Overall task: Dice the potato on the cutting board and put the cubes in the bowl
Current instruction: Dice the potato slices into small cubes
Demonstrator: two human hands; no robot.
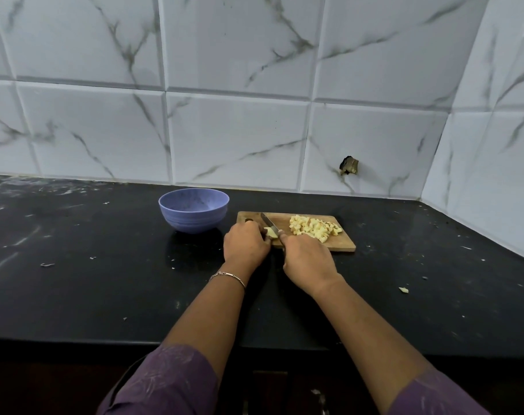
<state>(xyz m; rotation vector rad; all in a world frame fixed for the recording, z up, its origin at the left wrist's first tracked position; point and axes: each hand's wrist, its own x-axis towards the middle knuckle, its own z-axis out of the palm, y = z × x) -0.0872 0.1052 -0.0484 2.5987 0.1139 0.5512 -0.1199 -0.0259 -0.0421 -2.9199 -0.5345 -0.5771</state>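
- The blue bowl [192, 221] sits on the black counter [75, 265], at about ten o'clock from the left hand. I cannot see any cubes in it.
- The left hand [245, 244] is curled over the last potato piece [271, 232] and pins it down at the left end of the wooden cutting board [340, 242].
- The potato piece is small and pale. It is likely firm but wet and slippery, so it could slide or roll. It is best held on the side away from the blade, with the fingertips tucked back. It is too small and too hidden to tell which way its long side runs.
- The knife [269, 222] lies across the piece. Its tip points to about eleven o'clock and its long line runs back toward the right hand.
- The right hand [307, 259] is wrapped tight around the knife handle, which it hides.
- The potato cubes [314, 229] are piled on the board at about one o'clock from the right hand. They look light and easy to scoop up.
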